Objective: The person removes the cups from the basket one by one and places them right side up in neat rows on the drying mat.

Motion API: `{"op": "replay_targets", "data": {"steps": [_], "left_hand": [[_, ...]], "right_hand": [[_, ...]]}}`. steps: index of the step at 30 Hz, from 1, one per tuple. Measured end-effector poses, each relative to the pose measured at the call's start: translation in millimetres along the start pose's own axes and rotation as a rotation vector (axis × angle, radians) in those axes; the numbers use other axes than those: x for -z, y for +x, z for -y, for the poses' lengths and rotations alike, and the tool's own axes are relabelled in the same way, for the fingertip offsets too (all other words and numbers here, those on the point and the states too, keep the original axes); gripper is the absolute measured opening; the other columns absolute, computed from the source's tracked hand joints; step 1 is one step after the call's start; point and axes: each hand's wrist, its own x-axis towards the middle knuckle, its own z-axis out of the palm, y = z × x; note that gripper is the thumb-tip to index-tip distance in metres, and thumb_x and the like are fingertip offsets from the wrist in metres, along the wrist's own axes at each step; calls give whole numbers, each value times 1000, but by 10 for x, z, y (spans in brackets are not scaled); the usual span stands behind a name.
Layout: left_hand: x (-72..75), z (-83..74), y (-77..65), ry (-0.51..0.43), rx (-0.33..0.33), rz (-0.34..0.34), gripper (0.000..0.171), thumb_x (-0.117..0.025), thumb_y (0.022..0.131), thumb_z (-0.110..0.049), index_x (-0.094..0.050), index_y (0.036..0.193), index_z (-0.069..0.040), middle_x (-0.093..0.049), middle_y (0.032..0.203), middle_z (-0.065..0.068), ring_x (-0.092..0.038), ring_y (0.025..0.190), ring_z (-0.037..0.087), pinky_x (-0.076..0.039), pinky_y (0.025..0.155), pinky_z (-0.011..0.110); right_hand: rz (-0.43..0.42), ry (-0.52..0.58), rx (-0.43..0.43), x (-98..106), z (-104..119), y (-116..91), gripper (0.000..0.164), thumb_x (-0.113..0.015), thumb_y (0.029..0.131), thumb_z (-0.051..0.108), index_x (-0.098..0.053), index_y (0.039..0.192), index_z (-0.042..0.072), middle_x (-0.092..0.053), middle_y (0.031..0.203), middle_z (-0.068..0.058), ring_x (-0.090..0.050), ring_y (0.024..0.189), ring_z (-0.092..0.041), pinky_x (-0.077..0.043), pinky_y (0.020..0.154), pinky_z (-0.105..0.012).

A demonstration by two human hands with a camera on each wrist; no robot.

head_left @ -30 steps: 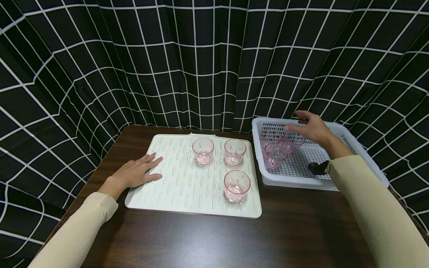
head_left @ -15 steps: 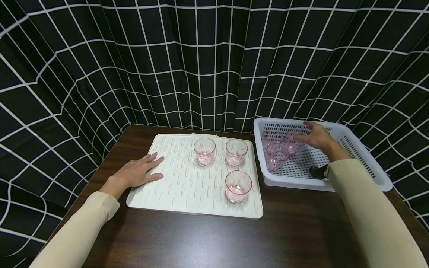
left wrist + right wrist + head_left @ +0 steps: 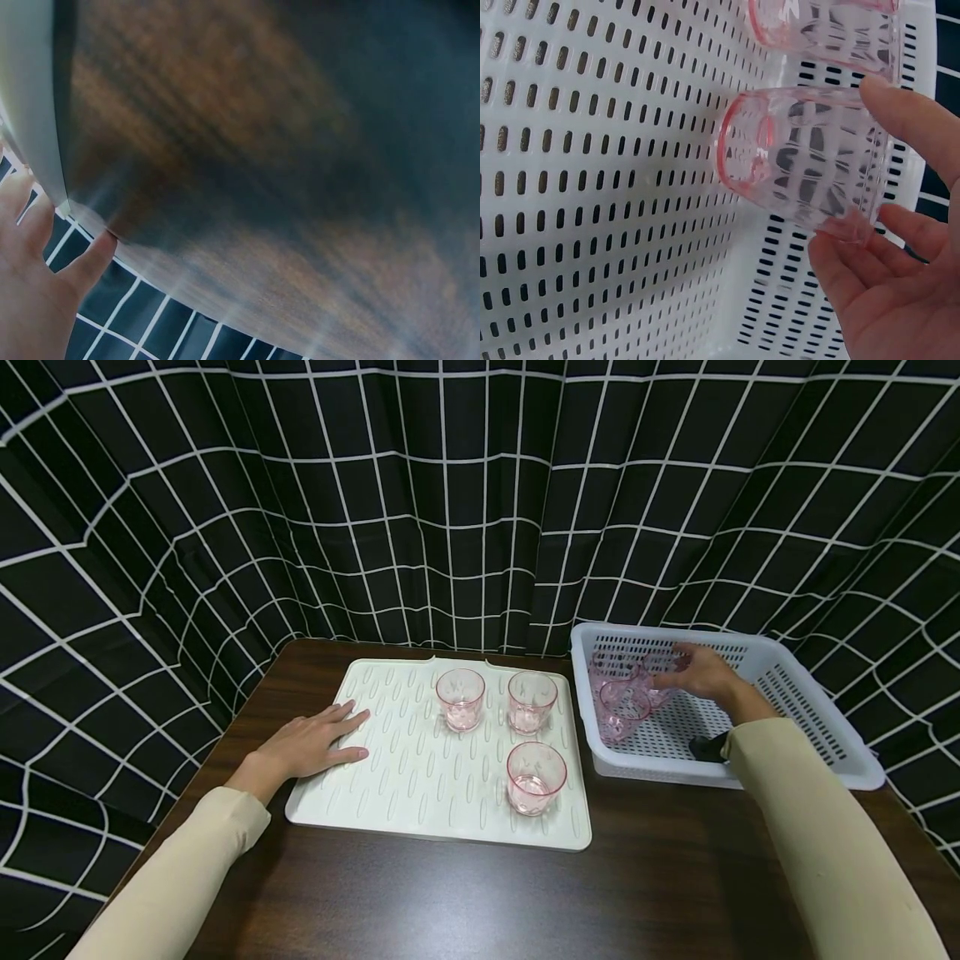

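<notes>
My left hand [image 3: 303,745] lies with fingers spread on the left edge of a white ridged draining mat [image 3: 420,789]. Three pink-tinted clear glasses stand on the mat's right half: a back-left glass [image 3: 461,702], a back-right glass [image 3: 532,703] and a front glass [image 3: 536,781]. Inside the white perforated basket [image 3: 663,770], my right hand [image 3: 701,675] pinches a pink glass [image 3: 802,157], thumb on one side and fingers on the other. Close by in the basket are more pink glasses, one glass [image 3: 624,714] nearest the front. The right fingertips are partly hidden in the head view.
The dark wooden table [image 3: 480,902] carries the mat and, to its right, the basket. A black curtain [image 3: 375,510] with white grid lines surrounds the back and sides. A black strap [image 3: 707,747] shows under the right wrist.
My right hand has lowered into the basket from above the glasses and closed on one of them. The left hand stays on the mat.
</notes>
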Motion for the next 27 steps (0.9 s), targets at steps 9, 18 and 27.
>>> {"op": "replay_targets", "data": {"steps": [9,18,27], "left_hand": [[16,-28,2,5,-9,0,76,-52,96,-61,-36,155,-15,-26,161,19,-25,146,43,-25,109,68],[-6,8,18,12,-19,-4,78,-49,96,-64,-34,156,-17,-25,162,18,-25,147,42,-26,109,68],[-27,32,17,14,-8,3,80,-50,95,-65,-34,156,-16,-25,161,19,-25,146,44,-26,109,69]], "right_hand": [[-42,-83,67,132,81,-138,87,-75,89,27,-26,148,-14,-35,143,-40,-37,129,-55,-34,106,-65],[-123,-146,134,349,304,-307,90,-75,90,29,-23,151,-12,-37,144,-39,-39,129,-55,-39,102,-65],[-202,-137,233,373,614,-464,95,-76,87,44,-29,151,-8,-44,141,-36,-45,125,-51,-40,101,-63]]}}
